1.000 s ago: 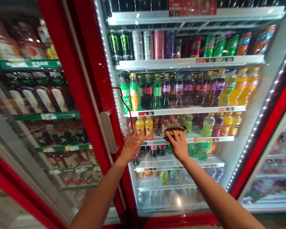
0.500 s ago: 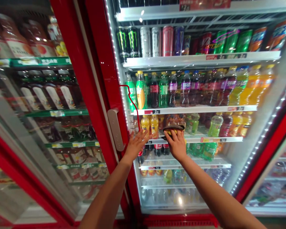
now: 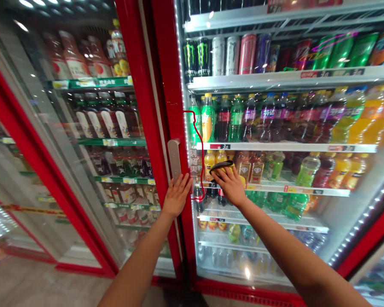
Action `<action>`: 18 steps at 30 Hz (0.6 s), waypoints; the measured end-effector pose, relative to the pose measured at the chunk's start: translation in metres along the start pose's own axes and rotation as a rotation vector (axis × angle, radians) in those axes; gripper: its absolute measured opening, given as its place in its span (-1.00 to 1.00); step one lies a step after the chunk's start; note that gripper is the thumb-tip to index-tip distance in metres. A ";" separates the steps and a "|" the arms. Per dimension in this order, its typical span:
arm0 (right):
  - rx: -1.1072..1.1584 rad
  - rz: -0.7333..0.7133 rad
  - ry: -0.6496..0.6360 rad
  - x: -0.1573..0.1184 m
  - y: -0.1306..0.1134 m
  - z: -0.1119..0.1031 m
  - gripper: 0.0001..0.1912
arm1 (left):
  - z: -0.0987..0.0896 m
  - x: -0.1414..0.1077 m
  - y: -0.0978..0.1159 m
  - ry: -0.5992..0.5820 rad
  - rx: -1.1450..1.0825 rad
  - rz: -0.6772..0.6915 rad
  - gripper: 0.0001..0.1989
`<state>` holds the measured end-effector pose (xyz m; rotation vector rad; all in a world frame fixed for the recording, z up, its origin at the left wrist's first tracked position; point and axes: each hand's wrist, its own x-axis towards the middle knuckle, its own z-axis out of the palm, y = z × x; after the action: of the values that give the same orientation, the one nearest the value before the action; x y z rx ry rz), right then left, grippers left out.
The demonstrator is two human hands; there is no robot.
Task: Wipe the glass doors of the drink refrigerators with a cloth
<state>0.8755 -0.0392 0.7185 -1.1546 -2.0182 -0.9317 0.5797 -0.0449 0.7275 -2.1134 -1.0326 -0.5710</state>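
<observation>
My right hand [image 3: 228, 181] presses a dark-edged cloth [image 3: 222, 165] against the glass door of a lit drinks cooler, its fingers spread over the cloth. Yellow-capped bottles [image 3: 209, 164] show behind the glass beside it. My left hand [image 3: 177, 197] lies with fingers apart on the red door frame [image 3: 168, 76], just below the grey door handle [image 3: 174, 157]. It holds nothing. The palm side of each hand is hidden.
Behind the right door, shelves [image 3: 275, 147] carry rows of bottles and cans. A second glass door to the left covers dark bottles [image 3: 107, 117] and peach-coloured bottles [image 3: 72, 55]. Grey floor [image 3: 28, 281] shows at the lower left.
The view has swung left. My left hand has moved from the glass onto the red frame near the handle. My right hand and the cloth have slid left across the glass.
</observation>
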 end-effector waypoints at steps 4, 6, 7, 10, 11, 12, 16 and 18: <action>0.022 -0.145 0.015 0.015 -0.034 0.023 -0.49 | 0.000 -0.013 -0.004 -0.064 0.031 -0.055 -0.17; 0.053 -0.340 -0.017 0.010 -0.041 0.032 -0.51 | 0.001 -0.017 -0.006 -0.097 0.045 -0.058 -0.18; 0.067 -0.415 -0.031 0.010 -0.041 0.035 -0.51 | 0.001 -0.018 -0.007 -0.110 0.049 -0.053 -0.19; 0.088 -0.448 -0.041 0.026 -0.037 0.031 -0.47 | 0.003 -0.022 -0.009 -0.118 0.046 -0.031 -0.20; 0.082 -0.395 -0.027 0.037 -0.038 0.028 -0.46 | 0.004 -0.023 -0.009 -0.113 0.042 -0.032 -0.20; 0.071 -0.321 -0.007 0.047 -0.039 0.025 -0.44 | 0.005 -0.024 -0.008 -0.106 0.038 -0.036 -0.19; 0.033 -0.141 0.055 0.068 -0.058 0.025 -0.44 | 0.009 -0.030 -0.004 -0.086 0.034 -0.056 -0.19; 0.042 -0.271 0.050 0.057 -0.067 0.033 -0.49 | 0.010 -0.034 -0.003 -0.085 0.038 -0.062 -0.19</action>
<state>0.7862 -0.0118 0.7273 -0.8387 -2.1777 -1.0320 0.5585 -0.0530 0.7008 -2.0941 -1.1503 -0.4911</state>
